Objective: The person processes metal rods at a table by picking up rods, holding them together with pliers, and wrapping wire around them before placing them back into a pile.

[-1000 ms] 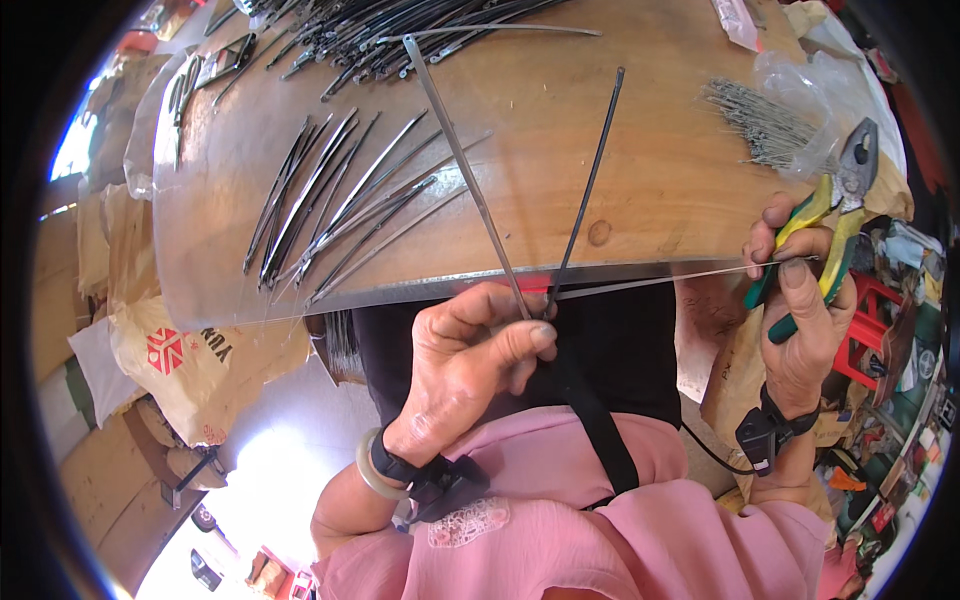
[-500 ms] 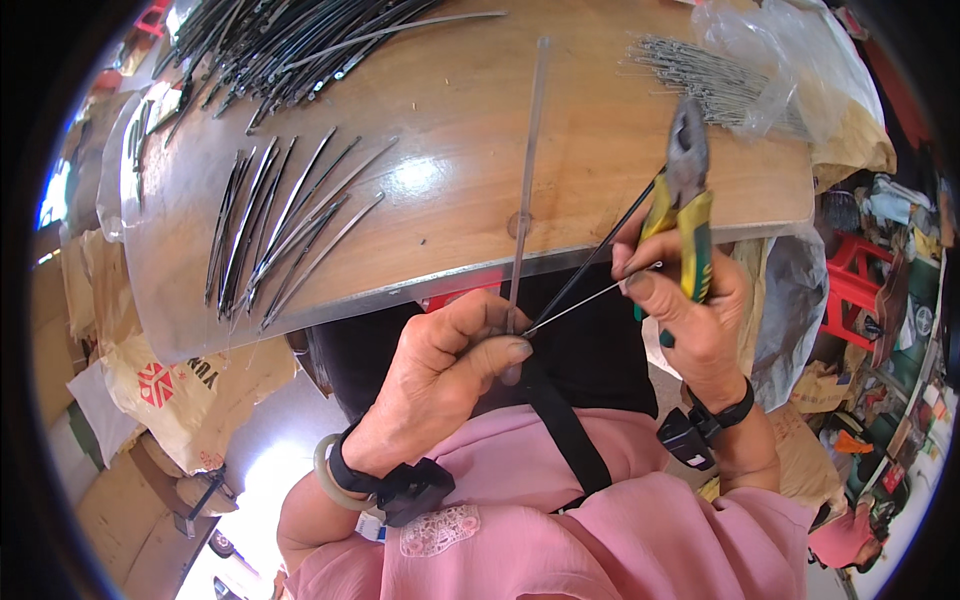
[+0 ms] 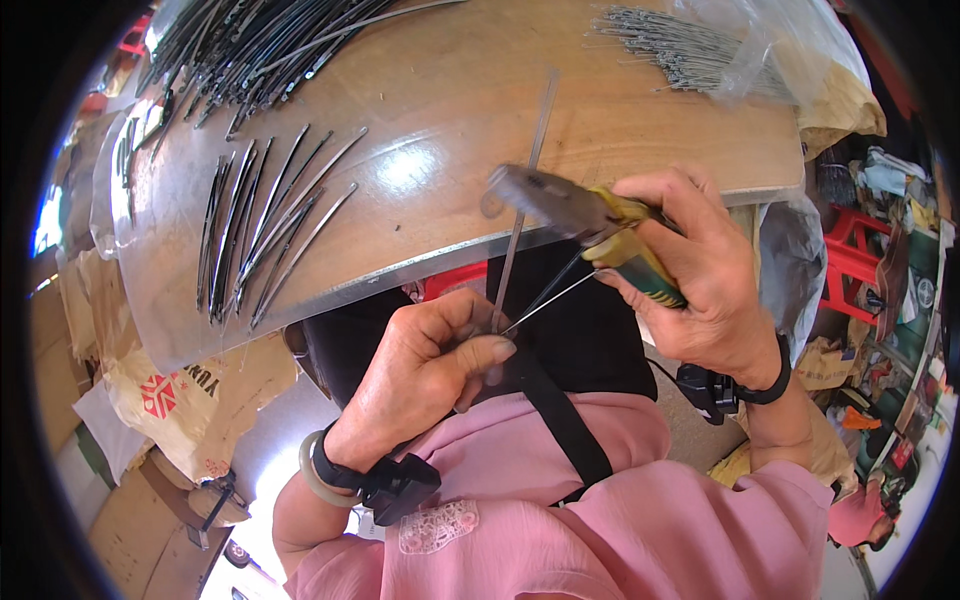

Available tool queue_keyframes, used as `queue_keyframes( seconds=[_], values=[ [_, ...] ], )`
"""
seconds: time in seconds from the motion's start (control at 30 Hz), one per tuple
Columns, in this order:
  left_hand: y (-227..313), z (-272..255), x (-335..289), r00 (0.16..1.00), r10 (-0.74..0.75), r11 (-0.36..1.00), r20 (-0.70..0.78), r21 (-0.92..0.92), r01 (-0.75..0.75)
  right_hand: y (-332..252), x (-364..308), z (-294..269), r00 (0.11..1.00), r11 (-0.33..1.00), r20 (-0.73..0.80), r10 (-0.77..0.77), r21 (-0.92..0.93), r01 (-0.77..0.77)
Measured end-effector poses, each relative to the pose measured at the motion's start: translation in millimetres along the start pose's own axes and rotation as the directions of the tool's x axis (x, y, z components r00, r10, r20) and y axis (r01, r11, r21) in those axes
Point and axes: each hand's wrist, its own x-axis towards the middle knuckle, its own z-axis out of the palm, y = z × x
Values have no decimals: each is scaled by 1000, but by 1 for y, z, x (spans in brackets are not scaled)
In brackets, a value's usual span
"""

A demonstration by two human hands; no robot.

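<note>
My left hand (image 3: pixel 425 365), in front of the table edge, pinches a long translucent flat strip (image 3: pixel 541 130) that points away over the tabletop. A thin silvery wire (image 3: pixel 556 301) and a dark slender rod (image 3: pixel 552 287) also run out from that pinch, toward the right. My right hand (image 3: pixel 695 265) is closed round a pair of pliers (image 3: pixel 555 200) with yellow and green handles. Its metal jaws point left, over the strip; whether they grip anything cannot be made out. The thumb and index fingertips of this hand are at the wire's far end.
On the wooden table (image 3: pixel 450 190) lie a loose group of dark and silvery strips (image 3: pixel 270 230), a large pile of strips (image 3: pixel 260 50) at far left, and a bundle of thin wires (image 3: pixel 680 50) beside a plastic bag (image 3: pixel 780 50). A red stool (image 3: pixel 855 260) stands at right.
The pliers have swung from pointing up to pointing left, their jaws now over the strip. My right hand has turned with them and moved slightly right. The left hand keeps its pinch.
</note>
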Motion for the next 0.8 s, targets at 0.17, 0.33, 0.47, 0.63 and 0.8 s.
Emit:
queue_keyframes(
  seconds=[0.17, 0.33, 0.47, 0.63, 0.8],
  values=[
    [2, 6, -6, 1000, 18, 999, -23, -33, -18, 6, 12, 5, 991, 993, 73, -116, -22, 118],
    [3, 0, -7, 999, 29, 998, -15, 55, -28, 12, 6, 16, 992, 997, 100, -81, 11, 80],
    [16, -26, -2, 972, 218, 976, 86, 6, -219, 9, 5, 15, 992, 992, 39, -123, 37, 122],
    [29, -11, 6, 980, -25, 978, 199, -197, 66, -2, 9, 10, 979, 977, 57, -195, 102, 189],
    [15, 9, 7, 972, -170, 870, 160, -440, 224, 0, 7, 21, 973, 973, 54, -225, 56, 222]
  ],
)
